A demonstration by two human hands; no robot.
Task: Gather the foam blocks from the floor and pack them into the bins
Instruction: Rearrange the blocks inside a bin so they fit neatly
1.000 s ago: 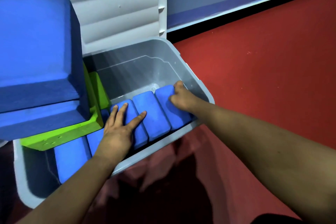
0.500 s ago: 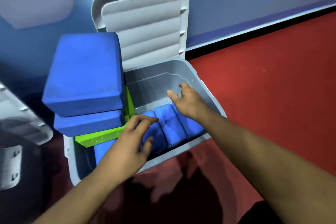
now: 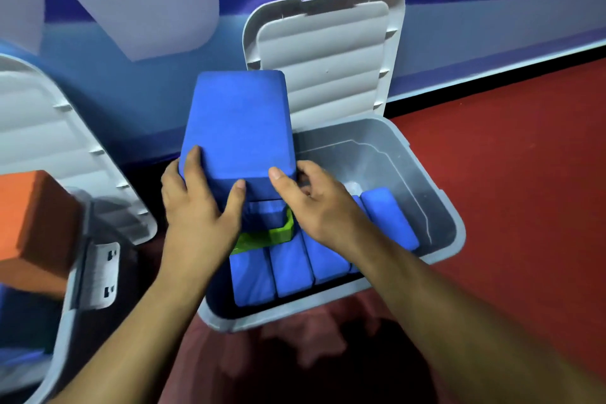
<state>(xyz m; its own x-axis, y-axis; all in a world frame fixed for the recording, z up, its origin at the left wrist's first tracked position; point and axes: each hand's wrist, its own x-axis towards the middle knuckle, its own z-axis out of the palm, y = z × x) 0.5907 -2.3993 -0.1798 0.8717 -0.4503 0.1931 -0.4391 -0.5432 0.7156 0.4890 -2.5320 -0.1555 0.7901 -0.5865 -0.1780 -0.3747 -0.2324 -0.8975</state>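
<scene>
A grey bin [image 3: 455, 233] stands open on the floor, its lid [image 3: 328, 52] leaning back against the wall. Several small blue foam blocks [image 3: 290, 267] lie side by side along its bottom. A green foam piece [image 3: 262, 236] and a blue block rest on them at the left. On top stands a large blue foam block [image 3: 237, 128]. My left hand [image 3: 196, 207] grips its near left corner, thumb on the front face. My right hand [image 3: 314, 203] holds its near right corner, thumb on the front edge.
A second grey bin [image 3: 78, 272] with a raised lid stands at the left, holding an orange foam block [image 3: 29, 226]. Red floor [image 3: 508, 174] stretches to the right. A blue and white wall runs behind both bins.
Both hands left the small blue blocks at the bin's bottom and rose to take hold of the large blue block. The camera pulled back and up, bringing the left bin into view.
</scene>
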